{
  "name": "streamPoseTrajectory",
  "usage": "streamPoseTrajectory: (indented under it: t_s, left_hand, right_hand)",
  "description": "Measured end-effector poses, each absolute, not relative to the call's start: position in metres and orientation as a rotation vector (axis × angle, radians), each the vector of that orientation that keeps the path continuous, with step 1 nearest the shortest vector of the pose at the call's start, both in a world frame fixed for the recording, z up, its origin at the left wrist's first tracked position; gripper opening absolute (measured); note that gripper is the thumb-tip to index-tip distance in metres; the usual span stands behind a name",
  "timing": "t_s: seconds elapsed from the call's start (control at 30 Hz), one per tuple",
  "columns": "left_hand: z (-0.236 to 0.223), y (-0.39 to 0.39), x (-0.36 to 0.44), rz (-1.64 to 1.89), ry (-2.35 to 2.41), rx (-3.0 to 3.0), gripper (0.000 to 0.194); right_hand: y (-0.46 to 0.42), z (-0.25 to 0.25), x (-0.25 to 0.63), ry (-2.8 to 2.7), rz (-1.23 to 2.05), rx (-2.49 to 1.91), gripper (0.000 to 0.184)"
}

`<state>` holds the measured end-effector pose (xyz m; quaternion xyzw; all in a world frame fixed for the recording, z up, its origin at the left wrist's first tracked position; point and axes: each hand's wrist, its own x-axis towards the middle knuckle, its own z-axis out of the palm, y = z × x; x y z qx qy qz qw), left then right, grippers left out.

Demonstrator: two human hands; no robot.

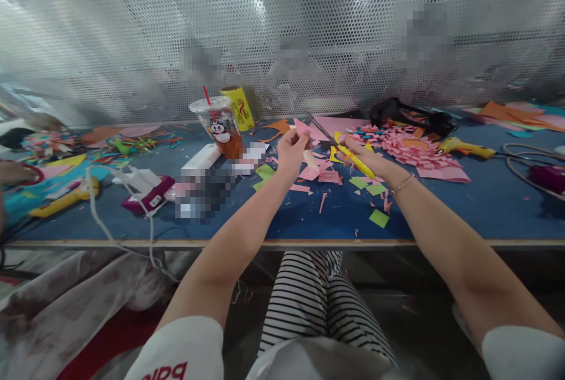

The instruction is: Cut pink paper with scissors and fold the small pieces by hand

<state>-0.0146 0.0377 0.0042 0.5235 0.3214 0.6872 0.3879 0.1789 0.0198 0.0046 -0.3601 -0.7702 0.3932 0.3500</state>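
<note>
Head view: scissors being held at pink paper.
Above the blue table, the left hand is pinching the paper between thumb and fingers; the right hand is gripping the scissors by their yellow handles, blades lying just beside the paper, contact unclear. Pink scraps are lying below. Cutting appears to be the step in hand; the next move probably calls for aligning the blades, fingertips clear.

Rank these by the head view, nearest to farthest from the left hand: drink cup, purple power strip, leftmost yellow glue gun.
1. Drink cup: left of the left hand.
2. Purple power strip: farther left, lower in view.
3. Leftmost yellow glue gun: farthest left.
</note>
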Motion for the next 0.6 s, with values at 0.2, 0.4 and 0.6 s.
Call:
streamPoseTrajectory:
  t_s: [0.2, 0.4, 0.6]
  left_hand:
    - [0.0025, 0.0397, -0.0148, 1.736, 0.836, 1.347, 0.018]
    - [0.005, 0.0376, -0.0144, 1.715, 0.896, 1.349, 0.017]
    - [0.0074, 0.0348, -0.0133, 1.724, 0.912, 1.333, 0.02]
  right_hand:
    - [0.0166, 0.004, 0.1793, -1.992, 1.099, -0.947, 0.029]
    - [0.0207, -0.0004, 0.1799, -1.996, 1.131, -0.959, 0.026]
    - [0.025, -0.0038, 0.1815, -2.047, 1.146, -0.949, 0.027]
